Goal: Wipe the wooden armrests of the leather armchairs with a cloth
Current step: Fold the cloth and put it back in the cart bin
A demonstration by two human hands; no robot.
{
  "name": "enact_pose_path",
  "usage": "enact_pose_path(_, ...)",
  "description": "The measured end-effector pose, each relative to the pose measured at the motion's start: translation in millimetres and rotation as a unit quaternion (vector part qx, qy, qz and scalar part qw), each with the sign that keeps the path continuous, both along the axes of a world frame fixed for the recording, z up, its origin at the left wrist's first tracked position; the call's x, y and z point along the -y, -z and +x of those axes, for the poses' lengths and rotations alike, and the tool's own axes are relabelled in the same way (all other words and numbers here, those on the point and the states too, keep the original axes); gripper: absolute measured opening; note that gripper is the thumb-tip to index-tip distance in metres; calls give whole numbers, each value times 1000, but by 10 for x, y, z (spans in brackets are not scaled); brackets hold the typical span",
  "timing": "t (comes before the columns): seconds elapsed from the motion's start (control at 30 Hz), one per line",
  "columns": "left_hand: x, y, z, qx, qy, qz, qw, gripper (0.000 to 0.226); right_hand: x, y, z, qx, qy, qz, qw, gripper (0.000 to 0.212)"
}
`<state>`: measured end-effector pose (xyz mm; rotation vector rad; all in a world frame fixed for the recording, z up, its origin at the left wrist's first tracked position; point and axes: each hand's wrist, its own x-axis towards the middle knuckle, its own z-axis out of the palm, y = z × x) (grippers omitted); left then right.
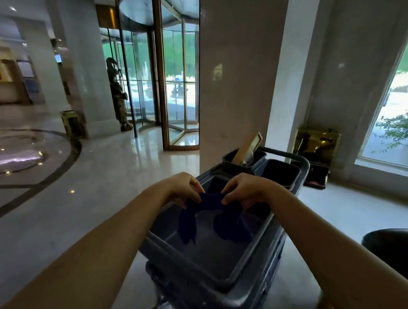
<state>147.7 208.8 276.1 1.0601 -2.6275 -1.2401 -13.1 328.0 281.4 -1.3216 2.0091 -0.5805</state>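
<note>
A dark blue cloth (211,201) is stretched between both hands above the top tray of a grey cleaning cart (266,240). My left hand (184,187) pinches its left end and my right hand (243,188) pinches its right end. Two loose ends of the cloth hang down into the tray. A dark leather armchair (396,247) shows only as a rounded edge at the lower right; no wooden armrest is visible.
A marble pillar (237,79) rises right behind the cart. Small bins with a wooden-handled tool (248,150) sit at the cart's far end. A revolving glass door (168,86) and a statue (119,95) stand farther left. A brass box (316,145) sits by the window.
</note>
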Motion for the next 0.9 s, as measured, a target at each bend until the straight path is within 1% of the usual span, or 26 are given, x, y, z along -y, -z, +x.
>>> enact_pose_path(0.2, 842, 240, -494, -1, 33, 3, 999, 21, 743, 159, -365, -2, 47, 5, 999, 26)
enact_pose_path(0.33, 1246, 410, -823, 10, 94, 4, 995, 21, 1023, 341, -583, -10, 83, 24, 996, 29)
enact_pose_path(0.47, 1576, 697, -1167, 33, 181, 3, 983, 20, 1200, 663, -711, -22, 141, 37, 989, 31)
enact_pose_path(0.53, 1690, 869, -1318, 48, 221, 6, 974, 18, 1244, 863, -734, -19, 178, 46, 983, 32)
enact_pose_path(0.67, 1846, 1265, -1583, 72, 286, 17, 955, 22, 1309, 1296, -749, -15, 251, 78, 965, 33)
enact_pose_path(0.77, 1866, 1599, -1701, 89, 306, 19, 948, 22, 1316, 1642, -749, -18, 297, 98, 950, 36)
enact_pose_path(0.9, 1865, 2047, -1743, 111, 311, 43, 943, 22, 1321, 2073, -714, -5, 317, 133, 939, 40)
